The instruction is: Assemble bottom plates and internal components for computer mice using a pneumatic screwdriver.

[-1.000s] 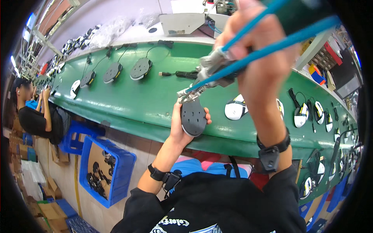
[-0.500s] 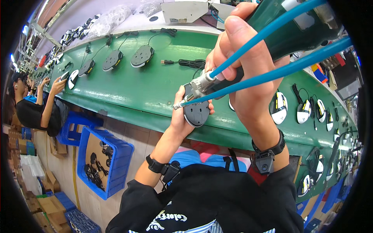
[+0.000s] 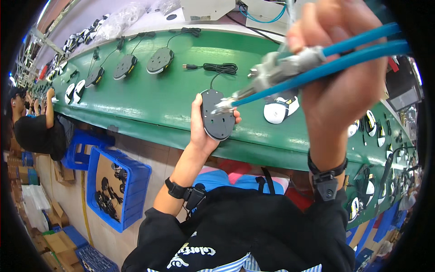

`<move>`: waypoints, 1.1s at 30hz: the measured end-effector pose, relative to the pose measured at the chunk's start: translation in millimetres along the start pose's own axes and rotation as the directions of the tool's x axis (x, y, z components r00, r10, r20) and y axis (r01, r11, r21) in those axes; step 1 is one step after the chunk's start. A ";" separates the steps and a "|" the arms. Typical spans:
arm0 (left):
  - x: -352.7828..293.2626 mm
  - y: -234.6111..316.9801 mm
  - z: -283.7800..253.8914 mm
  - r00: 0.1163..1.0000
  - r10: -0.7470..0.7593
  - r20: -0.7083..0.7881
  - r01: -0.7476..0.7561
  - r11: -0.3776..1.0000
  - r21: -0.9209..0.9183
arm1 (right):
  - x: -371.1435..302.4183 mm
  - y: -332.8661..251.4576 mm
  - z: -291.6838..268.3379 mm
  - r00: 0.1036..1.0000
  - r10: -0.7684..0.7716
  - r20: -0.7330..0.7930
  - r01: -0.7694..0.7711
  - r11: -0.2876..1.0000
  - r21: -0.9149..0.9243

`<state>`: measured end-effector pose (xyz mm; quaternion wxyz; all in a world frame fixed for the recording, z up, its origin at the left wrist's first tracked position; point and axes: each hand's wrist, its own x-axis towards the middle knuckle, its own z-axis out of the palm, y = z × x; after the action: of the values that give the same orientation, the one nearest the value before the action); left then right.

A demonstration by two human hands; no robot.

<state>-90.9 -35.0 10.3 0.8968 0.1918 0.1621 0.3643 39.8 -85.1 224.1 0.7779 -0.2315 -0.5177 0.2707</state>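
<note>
My left hand (image 3: 198, 129) is wrapped round a wired computer mouse (image 3: 219, 128), holding it underside up over the near edge of the bench. The mouse's flat dark base shows small holes and slots, and its cable runs up to a coiled bundle (image 3: 220, 68). High at the right, my right hand (image 3: 342, 86) is closed round a power screwdriver (image 3: 267, 78) with blue hoses. Its body is mostly hidden and blurred by motion. The metal nose points down left, its tip appearing over the mouse's base; I cannot tell whether they touch.
The green bench (image 3: 158, 102) carries several upturned mice (image 3: 160, 60) at the back left. A white-and-black mouse (image 3: 275, 111) lies right of my left hand, with several more further right. A blue crate (image 3: 144, 190) holding dark parts stands on the floor. A co-worker (image 3: 38, 129) is at the far left.
My right hand has moved up and to the right, and the screwdriver's nose has tilted and shifted with it. More of the mouse's base now shows. My left hand still grips the mouse.
</note>
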 end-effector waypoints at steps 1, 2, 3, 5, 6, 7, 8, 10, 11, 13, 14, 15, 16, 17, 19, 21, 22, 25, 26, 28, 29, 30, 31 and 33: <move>2.7 2.4 1.3 1.000 0.029 -0.011 -0.029 0.999 0.036 | -4.1 -7.9 22.9 0.975 -0.027 -0.222 0.009 0.997 -0.083; 1.6 6.2 -2.1 0.997 0.062 -0.050 -0.059 0.996 0.070 | -6.6 -6.7 37.0 0.904 -0.057 -0.423 -0.008 0.989 -0.150; 0.0 7.1 0.0 0.997 0.064 -0.045 -0.061 0.996 0.067 | -8.2 -3.9 25.3 0.906 -0.061 -0.419 -0.005 0.988 -0.153; -1.6 8.2 -0.1 0.996 0.080 -0.031 -0.079 0.995 0.054 | -14.1 8.5 -13.3 0.995 0.000 -0.104 -0.015 0.990 -0.144; -2.7 8.5 -0.4 0.996 0.084 -0.019 -0.082 0.993 0.085 | -18.1 8.4 -10.2 0.993 0.035 -0.110 -0.061 0.970 -0.237; -3.1 7.8 1.5 0.997 0.079 -0.020 -0.077 0.993 0.087 | -19.9 10.7 -10.7 0.993 0.035 -0.115 -0.062 0.969 -0.237; -3.5 7.3 4.3 0.996 0.075 -0.046 -0.072 0.995 0.076 | -22.3 15.0 -12.5 0.988 0.049 -0.147 -0.077 0.978 -0.195; -3.5 7.5 4.4 0.995 0.071 -0.074 -0.066 0.995 0.068 | -24.0 20.3 -16.9 0.990 0.032 -0.140 -0.058 0.982 -0.180; -3.0 7.3 1.5 0.996 0.074 -0.044 -0.070 0.994 0.084 | -25.3 21.0 -16.3 0.989 0.033 -0.144 -0.059 0.982 -0.178; -1.1 6.0 1.8 0.997 0.070 -0.011 -0.069 0.993 0.100 | -27.0 20.4 -14.8 0.981 0.071 -0.179 -0.098 0.985 -0.145; -0.8 5.3 2.7 0.997 0.072 -0.022 -0.070 0.993 0.097 | -26.6 18.9 -12.5 0.984 0.053 -0.172 -0.084 0.980 -0.181; -0.8 5.6 1.7 0.996 0.080 -0.039 -0.076 0.993 0.094 | -25.3 14.5 -4.4 0.983 0.056 -0.173 -0.087 0.980 -0.178; -1.3 6.8 -0.3 0.996 0.082 -0.044 -0.078 0.993 0.094 | -23.7 7.3 7.9 0.953 0.145 -0.266 -0.186 0.973 -0.136; -1.7 8.0 -2.3 0.996 0.081 -0.038 -0.077 0.993 0.092 | -22.9 4.6 14.4 0.906 0.234 -0.353 -0.281 0.956 -0.086; -2.3 9.3 -3.8 0.997 0.074 -0.028 -0.071 0.993 0.090 | -26.0 21.4 -2.2 0.956 0.147 -0.256 -0.186 0.973 -0.138; -3.5 9.4 -1.4 0.997 0.066 -0.041 -0.063 0.995 0.077 | -32.4 30.6 -12.8 0.987 0.058 -0.153 -0.085 0.980 -0.178; -3.6 9.3 -1.8 0.997 0.065 -0.042 -0.062 0.995 0.077 | -35.4 31.5 -14.2 0.988 0.059 -0.142 -0.080 0.986 -0.144; -2.1 9.8 -1.5 0.996 0.074 0.046 -0.079 0.990 0.120 | -39.0 33.0 -17.6 0.998 0.009 -0.067 -0.012 0.999 -0.052; -4.5 8.7 -1.3 0.996 0.088 0.007 -0.089 0.992 0.090 | -39.1 30.4 -12.8 0.988 0.086 -0.129 -0.101 0.988 -0.113; -2.2 8.4 -5.5 0.994 0.104 -0.022 -0.103 0.992 0.077 | -31.2 29.9 -2.6 0.976 0.115 -0.183 -0.143 0.979 -0.147; -1.0 10.3 -6.1 0.995 0.099 -0.019 -0.097 0.992 0.081 | -25.3 30.9 -8.3 0.983 0.046 -0.178 -0.088 0.968 -0.235; -0.7 10.9 -5.0 0.995 0.088 -0.037 -0.086 0.995 0.048 | -17.5 26.2 -19.5 0.994 -0.082 -0.076 0.068 0.983 -0.173; -4.6 9.8 -3.2 0.995 0.082 -0.061 -0.081 0.997 0.012 | -13.2 18.1 -23.5 0.978 -0.209 0.021 0.210 0.974 -0.089; -0.7 7.3 0.8 0.995 0.090 -0.037 -0.090 0.996 0.010 | -19.3 -11.7 -12.4 0.984 -0.141 -0.108 0.131 0.986 -0.098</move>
<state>-95.4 -30.9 14.5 0.8755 0.1956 0.1716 0.4071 47.4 -107.6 214.1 0.8117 -0.2458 -0.4986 0.1792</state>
